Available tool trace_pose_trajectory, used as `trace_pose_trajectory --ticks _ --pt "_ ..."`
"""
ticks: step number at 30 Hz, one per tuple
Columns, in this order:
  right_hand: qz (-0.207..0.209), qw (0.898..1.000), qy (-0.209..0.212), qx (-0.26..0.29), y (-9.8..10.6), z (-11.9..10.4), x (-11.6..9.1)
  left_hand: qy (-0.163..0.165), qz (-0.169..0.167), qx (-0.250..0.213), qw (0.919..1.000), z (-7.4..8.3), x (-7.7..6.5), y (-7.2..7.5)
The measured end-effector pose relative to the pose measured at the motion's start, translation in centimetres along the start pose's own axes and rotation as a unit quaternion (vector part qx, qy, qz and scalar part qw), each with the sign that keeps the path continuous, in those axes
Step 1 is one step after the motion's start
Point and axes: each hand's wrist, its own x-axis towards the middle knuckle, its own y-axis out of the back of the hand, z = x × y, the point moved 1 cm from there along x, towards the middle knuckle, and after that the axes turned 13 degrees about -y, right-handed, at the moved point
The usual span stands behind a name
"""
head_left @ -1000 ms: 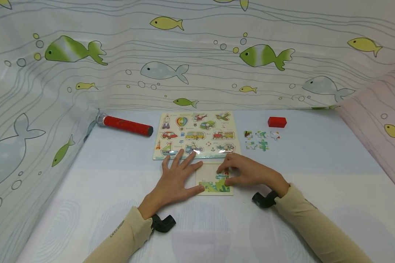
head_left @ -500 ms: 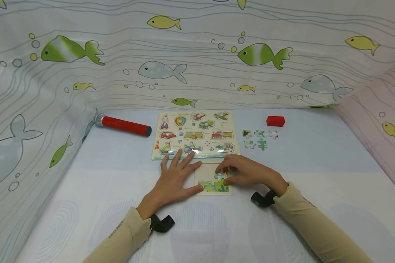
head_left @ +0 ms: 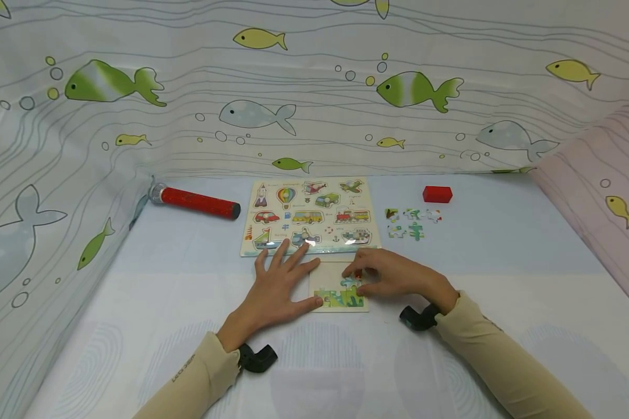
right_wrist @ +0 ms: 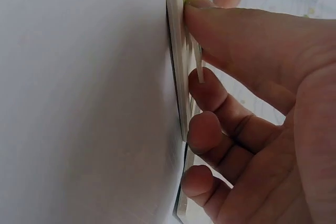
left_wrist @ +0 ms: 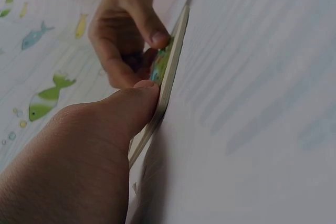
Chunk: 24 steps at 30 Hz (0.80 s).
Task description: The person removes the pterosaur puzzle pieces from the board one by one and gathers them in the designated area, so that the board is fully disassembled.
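A small wooden jigsaw tray [head_left: 325, 277] lies in front of me, with green jigsaw pieces [head_left: 335, 298] fitted along its near side. My left hand [head_left: 275, 291] is spread flat, its thumb on the tray's left edge and its fingers reaching toward the larger board. Over the tray's right side, my right hand [head_left: 395, 274] pinches a jigsaw piece [right_wrist: 199, 64] between thumb and index finger. That piece stands tilted against the tray in the right wrist view, and the fingers partly hide it. The other right fingertips [right_wrist: 205, 129] curl beside the tray's edge.
A larger vehicle puzzle board [head_left: 322, 201] lies directly behind the tray. Several loose jigsaw pieces [head_left: 415, 231] lie to the right, with a red block [head_left: 437, 194] behind them. At the back left is a red flashlight [head_left: 199, 201]. Fish-print cloth [head_left: 346, 128] rises at the back and sides.
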Motion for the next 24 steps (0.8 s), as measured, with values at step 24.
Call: trace_pose_trajectory --ticks 24 --pt "0.117 0.99 0.0 0.072 1.9 3.5 -0.3 -0.001 0.002 -0.002 1.0 0.0 0.0 0.0"
